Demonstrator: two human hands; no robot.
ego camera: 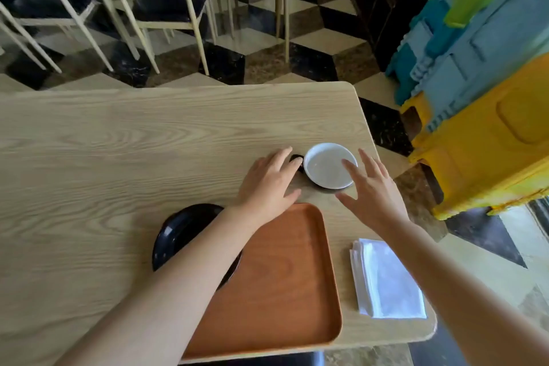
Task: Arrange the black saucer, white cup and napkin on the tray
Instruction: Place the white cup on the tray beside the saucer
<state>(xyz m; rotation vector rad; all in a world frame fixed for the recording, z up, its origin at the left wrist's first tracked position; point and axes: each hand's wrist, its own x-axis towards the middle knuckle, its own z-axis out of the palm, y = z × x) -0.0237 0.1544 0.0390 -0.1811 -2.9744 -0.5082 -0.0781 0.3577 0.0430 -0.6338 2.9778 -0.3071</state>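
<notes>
The white cup (326, 163), white inside and black outside with a black handle on its left, stands on the wooden table beyond the tray. My left hand (269, 184) is open at the cup's left, fingertips by the handle. My right hand (372, 190) is open at the cup's right, one finger over its rim. The orange-brown tray (285, 285) lies near the table's front edge. A black saucer (181, 232) sits at the tray's left end, partly hidden under my left forearm. A folded white napkin (386, 279) lies on the table to the right of the tray.
The table's right edge (368, 128) runs close to the cup and napkin. Stacked blue, green and yellow plastic crates (487, 104) stand on the floor at the right. Pale wooden chairs (166, 9) fill the space beyond the table's far edge.
</notes>
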